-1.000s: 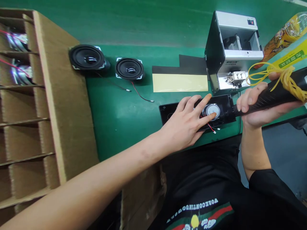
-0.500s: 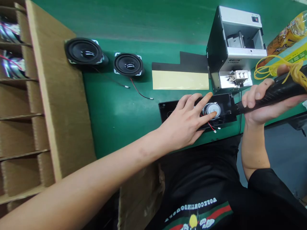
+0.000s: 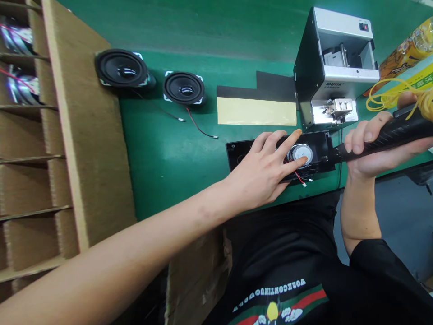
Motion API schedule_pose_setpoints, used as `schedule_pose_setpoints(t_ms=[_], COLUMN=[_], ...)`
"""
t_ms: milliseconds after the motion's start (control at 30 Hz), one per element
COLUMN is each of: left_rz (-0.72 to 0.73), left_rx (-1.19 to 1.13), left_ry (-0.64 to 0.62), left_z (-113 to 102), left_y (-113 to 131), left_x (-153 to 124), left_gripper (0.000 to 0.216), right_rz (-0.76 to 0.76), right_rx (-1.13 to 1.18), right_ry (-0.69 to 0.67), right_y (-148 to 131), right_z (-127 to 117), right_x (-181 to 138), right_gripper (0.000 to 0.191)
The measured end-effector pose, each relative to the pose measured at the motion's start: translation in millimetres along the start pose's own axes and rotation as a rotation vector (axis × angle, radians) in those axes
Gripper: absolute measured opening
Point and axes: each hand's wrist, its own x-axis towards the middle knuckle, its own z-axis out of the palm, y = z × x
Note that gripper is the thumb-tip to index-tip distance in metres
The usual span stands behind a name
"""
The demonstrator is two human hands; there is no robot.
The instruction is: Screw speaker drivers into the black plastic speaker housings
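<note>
A long black plastic housing (image 3: 318, 141) lies on the green bench, with a small round speaker (image 3: 302, 154) set in it magnet side up. Red and black leads with white plugs hang over its near edge. My left hand (image 3: 262, 169) lies across the housing with its fingers spread, one fingertip on the speaker's magnet; the hand covers the housing's middle. My right hand (image 3: 367, 149) is wrapped round a black electric screwdriver (image 3: 406, 128), held sideways. Its tip meets the housing's right end; the bit and any screw are too dark to make out.
Two larger black speakers (image 3: 122, 68) (image 3: 184, 88) with leads stand at the back left. A divided cardboard box (image 3: 91, 135) is at far left. Yellow-and-black sheets (image 3: 256, 111) lie behind the housing, beside a screw feeder (image 3: 338, 67). An orange bottle (image 3: 406, 49) and yellow cord (image 3: 374, 99) are at right.
The view has shifted slightly. Both hands, the screwdriver and the housing keep the same places relative to one another.
</note>
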Motion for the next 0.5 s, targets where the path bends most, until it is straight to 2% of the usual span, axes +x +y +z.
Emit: schedule_pose_setpoints(t_ms=[67,133,267,500], left_rz=[-0.005,-0.006,-0.005,-0.011], left_rx=[-0.002,-0.002,-0.007,-0.02], left_ry=[-0.004,-0.005,0.001,-0.002], left_z=[-1,-1,-1,-1], left_y=[0,1,1,0], left_x=[0,0,0,0], left_gripper=[0.06,0.06,0.061,0.059], right_rz=[-0.073,-0.078,-0.077,-0.241], right_rx=[0.006,-0.028,-0.052,0.08], right_ry=[0.063,0.088,0.079,0.022], right_y=[-3,-5,-5,-4], right_z=[5,9,10,15], right_x=[-4,-6,-5,-7], right_gripper=[0.077,0.078,0.083,0.068])
